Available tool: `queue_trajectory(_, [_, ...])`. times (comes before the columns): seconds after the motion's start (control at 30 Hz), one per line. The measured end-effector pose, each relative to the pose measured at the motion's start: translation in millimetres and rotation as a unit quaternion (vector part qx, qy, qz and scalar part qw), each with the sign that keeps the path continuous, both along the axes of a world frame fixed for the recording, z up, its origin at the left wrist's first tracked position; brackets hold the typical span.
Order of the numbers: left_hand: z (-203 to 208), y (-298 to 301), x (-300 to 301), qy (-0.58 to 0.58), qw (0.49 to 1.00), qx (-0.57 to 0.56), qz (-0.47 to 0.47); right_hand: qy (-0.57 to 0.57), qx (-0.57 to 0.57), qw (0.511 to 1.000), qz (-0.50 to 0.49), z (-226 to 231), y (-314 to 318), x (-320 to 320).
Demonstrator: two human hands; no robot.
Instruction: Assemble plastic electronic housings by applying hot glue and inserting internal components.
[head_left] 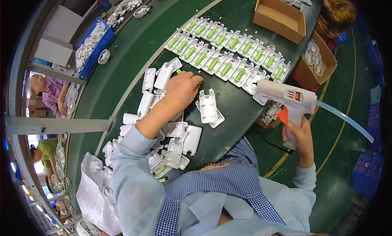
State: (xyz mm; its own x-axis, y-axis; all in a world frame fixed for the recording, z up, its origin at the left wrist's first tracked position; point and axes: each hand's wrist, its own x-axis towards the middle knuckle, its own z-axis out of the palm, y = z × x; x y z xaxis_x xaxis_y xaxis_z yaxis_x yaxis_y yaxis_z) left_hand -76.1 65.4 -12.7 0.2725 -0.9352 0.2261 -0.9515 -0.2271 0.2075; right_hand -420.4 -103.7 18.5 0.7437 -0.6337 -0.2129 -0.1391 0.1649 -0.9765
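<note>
My right hand (301,138) grips a white hot glue gun (292,98), its nozzle pointing left over the last white casings of the near row. A long translucent glue stick (347,121) sticks out of the gun's back. My left hand (183,91) is closed, fingers down, around a green battery (178,71) that they mostly hide; thin dark red wires show beside the fingertips. Just right of that hand, an open white casing (208,106) lies on another white part. Two rows of white casings (212,64), most with green batteries and wires, stretch across the table beyond.
Loose white casings (175,132) pile up left of and below my left forearm on the dark green table (232,117). A cardboard box (281,17) stands at the far right. Beyond it a co-worker (338,15) leans in. A white plastic bag (92,191) hangs at lower left.
</note>
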Motion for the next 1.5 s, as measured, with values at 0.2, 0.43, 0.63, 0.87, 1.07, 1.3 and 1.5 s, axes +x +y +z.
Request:
queue_trajectory(0.2, [0,-1,9,0.001,1.0,-0.012,0.003,-0.008,0.007,1.0,-0.005,-2,-2,-1])
queue_trajectory(0.43, [49,-16,1,0.383,0.909,-0.1,0.128,0.003,0.029,1.0,0.006,-7,-5,-9])
queue_trajectory(0.63, [38,-87,-63,0.106,0.96,-0.221,-0.133,-0.016,0.038,0.999,-0.009,-11,-3,-10])
queue_trajectory(0.87, [-3,-131,-78,0.055,0.976,-0.176,-0.119,-0.028,0.039,0.999,0.004,-7,-2,-16])
queue_trajectory(1.07, [-17,-139,-79,0.032,0.978,-0.172,-0.116,-0.033,0.047,0.998,-0.003,-10,-4,-20])
queue_trajectory(1.3, [-23,-138,-79,0.013,0.981,-0.162,-0.109,-0.033,0.044,0.998,-0.001,-14,-5,-22])
queue_trajectory(1.5, [2,-128,-72,0.059,0.981,-0.15,-0.112,-0.044,0.05,0.998,-0.01,-15,-7,-18])
